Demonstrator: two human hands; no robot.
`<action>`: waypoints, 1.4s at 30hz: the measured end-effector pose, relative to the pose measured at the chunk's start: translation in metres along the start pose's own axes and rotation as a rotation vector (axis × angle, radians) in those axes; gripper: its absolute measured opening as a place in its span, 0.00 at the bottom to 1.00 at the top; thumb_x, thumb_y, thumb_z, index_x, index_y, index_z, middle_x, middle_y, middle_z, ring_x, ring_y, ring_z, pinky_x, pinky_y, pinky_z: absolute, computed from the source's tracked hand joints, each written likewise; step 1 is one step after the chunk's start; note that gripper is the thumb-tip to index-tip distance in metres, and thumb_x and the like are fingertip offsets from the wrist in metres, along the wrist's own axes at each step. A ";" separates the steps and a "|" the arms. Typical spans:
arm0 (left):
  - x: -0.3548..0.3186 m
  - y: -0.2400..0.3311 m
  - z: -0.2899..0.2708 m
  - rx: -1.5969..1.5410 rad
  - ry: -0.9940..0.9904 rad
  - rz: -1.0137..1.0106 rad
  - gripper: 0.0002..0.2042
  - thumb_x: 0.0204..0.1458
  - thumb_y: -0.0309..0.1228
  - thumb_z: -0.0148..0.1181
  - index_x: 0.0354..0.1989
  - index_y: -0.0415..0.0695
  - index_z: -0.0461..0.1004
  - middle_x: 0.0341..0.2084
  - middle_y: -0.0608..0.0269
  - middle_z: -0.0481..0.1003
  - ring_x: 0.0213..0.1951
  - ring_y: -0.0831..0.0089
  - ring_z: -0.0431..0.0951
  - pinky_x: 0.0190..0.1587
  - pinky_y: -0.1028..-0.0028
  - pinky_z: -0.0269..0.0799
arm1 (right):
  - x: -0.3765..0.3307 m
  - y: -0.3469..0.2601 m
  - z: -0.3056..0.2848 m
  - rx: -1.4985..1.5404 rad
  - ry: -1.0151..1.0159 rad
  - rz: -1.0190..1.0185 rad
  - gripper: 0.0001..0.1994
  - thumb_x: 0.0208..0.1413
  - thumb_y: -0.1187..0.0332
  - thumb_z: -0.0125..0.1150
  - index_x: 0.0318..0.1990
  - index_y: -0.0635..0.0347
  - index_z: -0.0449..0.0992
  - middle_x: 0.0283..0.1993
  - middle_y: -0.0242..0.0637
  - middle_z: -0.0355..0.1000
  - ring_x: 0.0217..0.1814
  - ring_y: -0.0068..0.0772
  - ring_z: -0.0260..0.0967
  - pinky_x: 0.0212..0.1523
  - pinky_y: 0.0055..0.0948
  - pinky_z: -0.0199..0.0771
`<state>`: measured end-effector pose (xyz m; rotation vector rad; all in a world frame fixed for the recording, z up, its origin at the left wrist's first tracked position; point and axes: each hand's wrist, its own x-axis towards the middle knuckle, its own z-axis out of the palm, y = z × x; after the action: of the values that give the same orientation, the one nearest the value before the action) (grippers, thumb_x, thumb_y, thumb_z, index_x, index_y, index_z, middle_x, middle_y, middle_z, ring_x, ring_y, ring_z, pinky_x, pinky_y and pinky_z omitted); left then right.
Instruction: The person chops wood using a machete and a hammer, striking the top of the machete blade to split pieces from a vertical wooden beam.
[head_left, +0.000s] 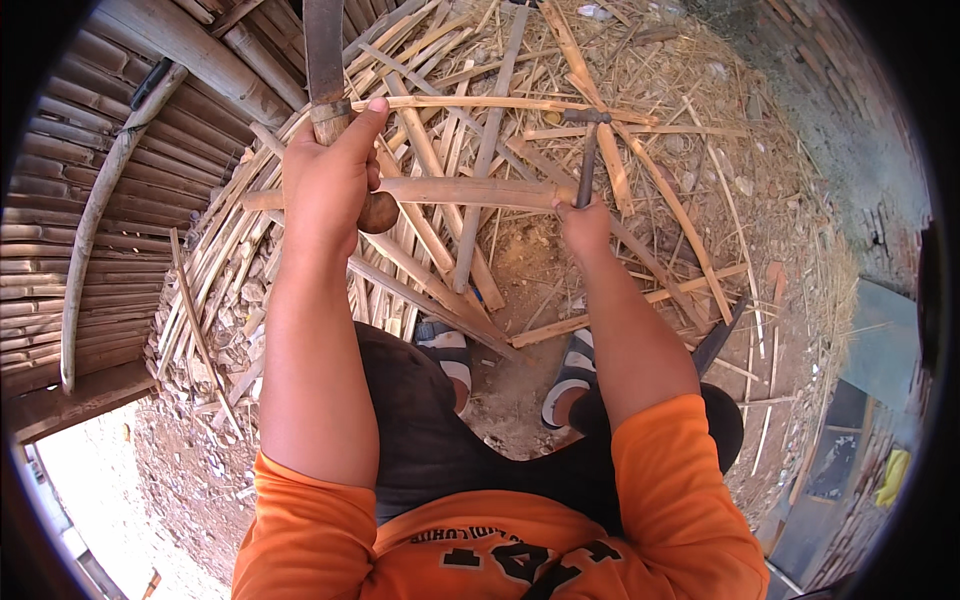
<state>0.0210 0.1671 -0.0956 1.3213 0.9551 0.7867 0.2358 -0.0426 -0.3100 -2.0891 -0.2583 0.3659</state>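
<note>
L hand point(325, 190) fist tight on big knife's wooden handle point(340, 125), R hand point(585, 225) clamped round hammer point(588, 160) by bamboo strip point(470, 192) across my front—best keep blade lined w/ grain, I reckon.

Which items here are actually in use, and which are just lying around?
In use: big knife gripped by left hand; hammer and bamboo stick held by right hand.
Lying about: split bamboo strips, straw litter, bamboo poles.
</note>
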 end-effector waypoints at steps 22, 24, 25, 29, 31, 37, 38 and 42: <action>-0.008 0.007 -0.041 -0.156 0.068 0.096 0.15 0.55 0.36 0.71 0.36 0.42 0.70 0.20 0.69 0.69 0.19 0.79 0.69 0.21 0.76 0.64 | -0.093 -0.394 -0.263 -0.146 0.218 -0.855 0.08 0.52 0.68 0.67 0.35 0.54 0.72 0.28 0.32 0.68 0.32 0.32 0.67 0.36 0.38 0.70; -0.005 0.005 -0.046 -0.154 0.061 0.094 0.16 0.55 0.37 0.71 0.36 0.42 0.70 0.20 0.69 0.69 0.19 0.79 0.68 0.22 0.76 0.64 | -0.113 -0.402 -0.256 -0.425 0.341 -0.808 0.09 0.52 0.69 0.67 0.35 0.58 0.72 0.27 0.33 0.67 0.31 0.31 0.66 0.36 0.37 0.70; -0.003 0.005 -0.049 -0.154 0.059 0.095 0.16 0.54 0.37 0.71 0.36 0.42 0.70 0.20 0.69 0.69 0.19 0.79 0.68 0.22 0.76 0.64 | -0.120 -0.404 -0.251 -0.563 0.401 -0.784 0.09 0.51 0.69 0.67 0.35 0.59 0.72 0.26 0.34 0.67 0.31 0.30 0.66 0.36 0.37 0.70; 0.001 0.001 -0.050 -0.170 0.028 0.055 0.16 0.54 0.37 0.71 0.37 0.41 0.70 0.21 0.69 0.69 0.19 0.78 0.68 0.22 0.76 0.64 | -0.104 -0.382 -0.250 -0.605 0.347 -0.868 0.10 0.51 0.69 0.68 0.33 0.61 0.73 0.25 0.34 0.68 0.31 0.30 0.66 0.36 0.37 0.69; 0.001 0.004 -0.051 -0.161 0.035 0.021 0.16 0.54 0.37 0.71 0.38 0.41 0.69 0.21 0.69 0.69 0.19 0.78 0.68 0.21 0.76 0.64 | -0.102 -0.379 -0.249 -0.627 0.267 -0.821 0.10 0.50 0.68 0.69 0.33 0.62 0.73 0.25 0.35 0.68 0.31 0.30 0.66 0.36 0.37 0.69; 0.005 0.002 -0.061 -0.244 0.086 0.038 0.16 0.55 0.36 0.71 0.35 0.42 0.69 0.20 0.69 0.68 0.19 0.78 0.67 0.21 0.75 0.63 | -0.101 -0.394 -0.243 -0.675 0.333 -0.778 0.11 0.48 0.65 0.70 0.27 0.62 0.74 0.21 0.38 0.69 0.26 0.32 0.68 0.33 0.39 0.70; 0.006 0.002 -0.061 -0.252 0.084 0.038 0.15 0.55 0.36 0.71 0.35 0.42 0.68 0.20 0.69 0.68 0.19 0.78 0.67 0.21 0.75 0.63 | -0.102 -0.396 -0.243 -0.675 0.351 -0.788 0.12 0.48 0.65 0.71 0.27 0.62 0.74 0.21 0.38 0.69 0.26 0.32 0.69 0.32 0.40 0.70; 0.009 0.000 -0.063 -0.283 0.076 0.035 0.14 0.55 0.35 0.70 0.35 0.42 0.68 0.20 0.69 0.68 0.19 0.78 0.67 0.21 0.75 0.63 | -0.098 -0.400 -0.242 -0.747 0.385 -0.794 0.13 0.47 0.64 0.71 0.27 0.62 0.74 0.21 0.40 0.69 0.26 0.32 0.69 0.32 0.41 0.70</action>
<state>-0.0321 0.2017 -0.0960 1.0706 0.8464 0.9667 0.2170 -0.0613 0.1670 -2.4780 -1.0639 -0.7028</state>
